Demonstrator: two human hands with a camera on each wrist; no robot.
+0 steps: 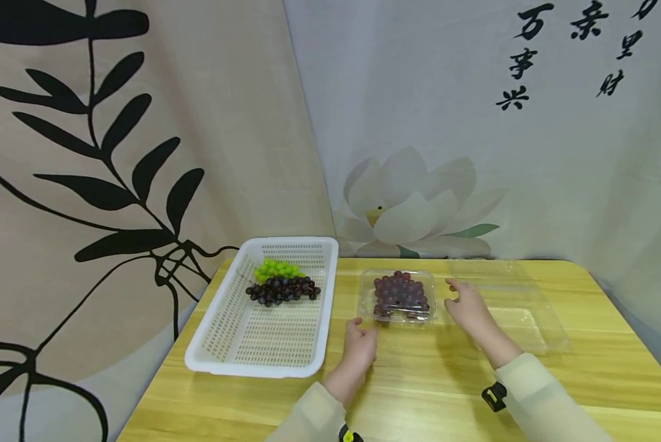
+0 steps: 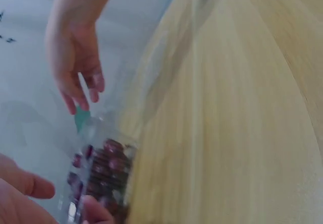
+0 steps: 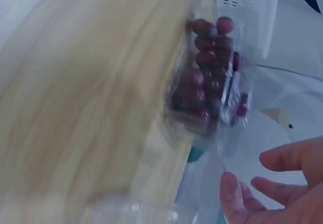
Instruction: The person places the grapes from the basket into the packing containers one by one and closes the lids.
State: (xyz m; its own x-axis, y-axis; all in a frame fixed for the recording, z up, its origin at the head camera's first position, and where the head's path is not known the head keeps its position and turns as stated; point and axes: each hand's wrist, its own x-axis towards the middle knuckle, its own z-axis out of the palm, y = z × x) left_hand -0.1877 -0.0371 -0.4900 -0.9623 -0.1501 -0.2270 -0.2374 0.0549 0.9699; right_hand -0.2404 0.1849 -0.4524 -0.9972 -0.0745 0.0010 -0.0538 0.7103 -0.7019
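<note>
A clear plastic box (image 1: 398, 320) stands on the table and holds a bunch of red grapes (image 1: 401, 294), with clear plastic over the fruit. Near the box's front left corner is my left hand (image 1: 360, 345), its fingers loosely bent; in the left wrist view a fingertip overlaps the box, and I cannot tell whether it touches. My right hand (image 1: 470, 307) hovers off the box's right side, thumb and fingers apart. The right wrist view shows a gap between that hand (image 3: 282, 183) and the grape box (image 3: 212, 77). Neither hand holds anything.
On the left stands a white slotted basket (image 1: 253, 350) with green grapes (image 1: 277, 269) and dark grapes (image 1: 282, 290) at its far end. Another clear plastic container (image 1: 520, 325) lies open on the right, partly behind the right arm. A printed curtain (image 1: 242, 123) hangs behind the wooden table (image 1: 418, 387).
</note>
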